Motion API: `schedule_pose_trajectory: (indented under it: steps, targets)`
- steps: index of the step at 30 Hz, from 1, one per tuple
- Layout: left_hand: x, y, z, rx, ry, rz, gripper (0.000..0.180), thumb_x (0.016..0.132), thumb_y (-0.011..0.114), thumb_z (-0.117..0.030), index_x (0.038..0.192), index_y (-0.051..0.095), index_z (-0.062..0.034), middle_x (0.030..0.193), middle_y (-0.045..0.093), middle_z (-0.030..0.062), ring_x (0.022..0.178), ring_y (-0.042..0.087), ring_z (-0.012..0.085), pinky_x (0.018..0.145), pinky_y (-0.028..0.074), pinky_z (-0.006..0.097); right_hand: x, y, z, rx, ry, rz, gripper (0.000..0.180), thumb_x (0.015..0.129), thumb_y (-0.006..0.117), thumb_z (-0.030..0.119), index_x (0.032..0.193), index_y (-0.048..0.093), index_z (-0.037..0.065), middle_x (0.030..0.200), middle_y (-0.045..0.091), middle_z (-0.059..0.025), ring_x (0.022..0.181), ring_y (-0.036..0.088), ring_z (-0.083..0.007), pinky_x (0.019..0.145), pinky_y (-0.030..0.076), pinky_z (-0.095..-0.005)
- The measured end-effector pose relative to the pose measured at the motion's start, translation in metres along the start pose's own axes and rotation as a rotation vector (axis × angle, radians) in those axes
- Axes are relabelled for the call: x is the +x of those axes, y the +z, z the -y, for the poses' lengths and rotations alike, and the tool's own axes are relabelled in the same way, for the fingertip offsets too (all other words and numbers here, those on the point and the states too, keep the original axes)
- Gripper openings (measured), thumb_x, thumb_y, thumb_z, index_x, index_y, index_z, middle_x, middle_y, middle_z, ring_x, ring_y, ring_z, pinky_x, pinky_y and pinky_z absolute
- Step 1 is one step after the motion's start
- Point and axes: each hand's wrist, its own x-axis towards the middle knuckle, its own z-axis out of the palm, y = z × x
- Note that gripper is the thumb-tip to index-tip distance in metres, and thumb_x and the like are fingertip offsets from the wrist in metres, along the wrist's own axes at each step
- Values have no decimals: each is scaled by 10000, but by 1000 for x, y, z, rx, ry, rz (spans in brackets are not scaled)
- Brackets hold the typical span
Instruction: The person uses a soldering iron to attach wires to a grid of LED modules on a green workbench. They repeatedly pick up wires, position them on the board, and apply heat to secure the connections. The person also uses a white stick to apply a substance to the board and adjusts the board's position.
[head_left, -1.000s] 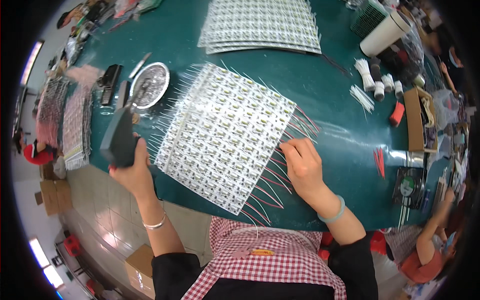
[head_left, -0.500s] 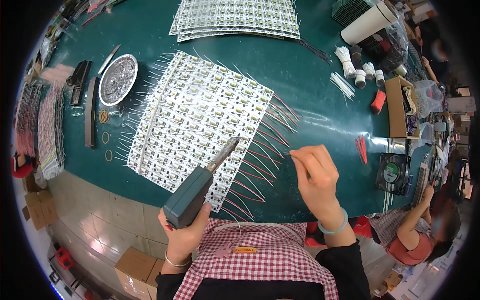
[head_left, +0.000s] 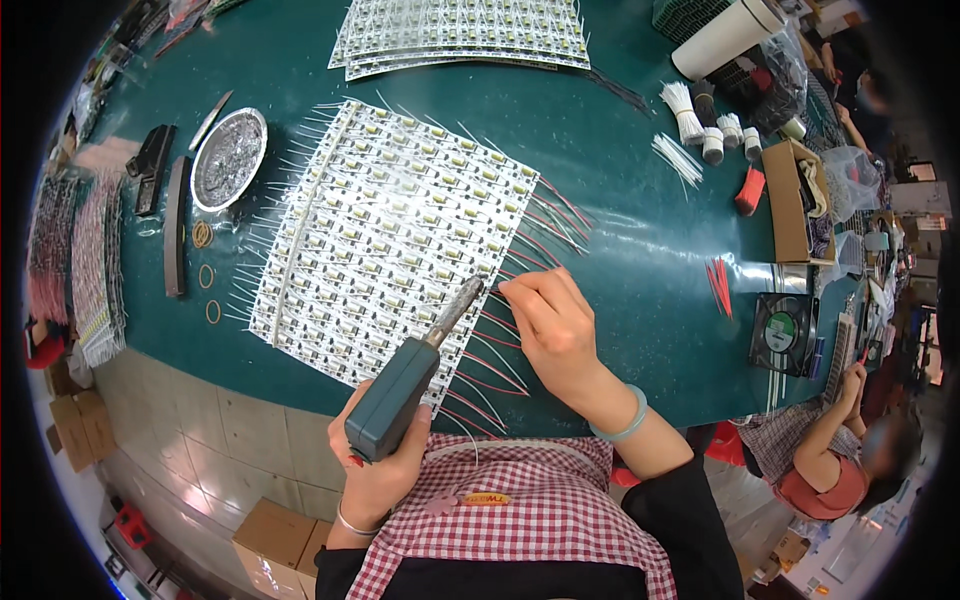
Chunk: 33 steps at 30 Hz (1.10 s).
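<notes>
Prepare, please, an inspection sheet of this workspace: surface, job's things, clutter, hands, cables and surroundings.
Surface: glossy green tabletop
Job's things: white component panel; soldering tool pointing toward its right edge
Clutter: silvery dish, rubber bands, fan
Hands: left hand grips soldering tool; right hand pinched by panel's edge, held wire unclear
Cables: red and white wires along panel's right edge; tool cord, nothing seen
Surroundings: co-worker at right; cardboard boxes on floor, left

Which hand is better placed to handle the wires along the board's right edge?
Probably the right hand: its fingers are close to those wires, while the left hand holds the green tool.
</notes>
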Motion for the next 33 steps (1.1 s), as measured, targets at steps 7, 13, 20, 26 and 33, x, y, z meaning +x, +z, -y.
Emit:
schedule_pose_trajectory:
  steps: [7, 13, 20, 26, 33]
  targets:
    - [5, 3, -6, 61, 56, 23, 158, 798, 753, 46, 947, 700, 54, 849, 645, 78, 674, 599, 122, 587, 465, 267, 0, 1, -1, -12, 14, 1, 235, 759, 693, -89, 984, 690, -21, 921, 644, -103, 827, 630, -275, 684, 536, -364]
    - [6, 9, -3, 79, 107, -20, 146, 786, 754, 54, 918, 690, 43, 816, 647, 77, 659, 609, 126, 578, 465, 275, 1, 0, 0, -22, 12, 4, 268, 728, 682, -104, 984, 695, -26, 924, 647, -105, 830, 632, -276, 690, 538, -365]
    - [6, 9, -5, 101, 104, -17, 138, 772, 753, 64, 887, 680, 43, 790, 632, 74, 633, 602, 133, 557, 454, 275, 2, 0, 0, -22, 9, 9, 280, 719, 677, -113, 984, 696, -27, 923, 646, -107, 830, 629, -277, 693, 537, -364]
    - [7, 3, -7, 187, 155, 3, 131, 763, 749, 72, 874, 682, 55, 783, 623, 83, 617, 596, 145, 542, 447, 276, 1, 1, -1, -27, 5, 1, 285, 717, 675, -118, 987, 698, -27, 919, 646, -104, 831, 628, -274, 693, 536, -364]
    - [5, 4, -4, 180, 194, -13, 155, 760, 743, 76, 905, 692, 68, 817, 643, 102, 640, 611, 159, 562, 464, 278, 1, 1, 0, -24, 18, -5, 286, 717, 679, -116, 986, 702, -21, 914, 645, -102, 827, 626, -274, 692, 536, -361]
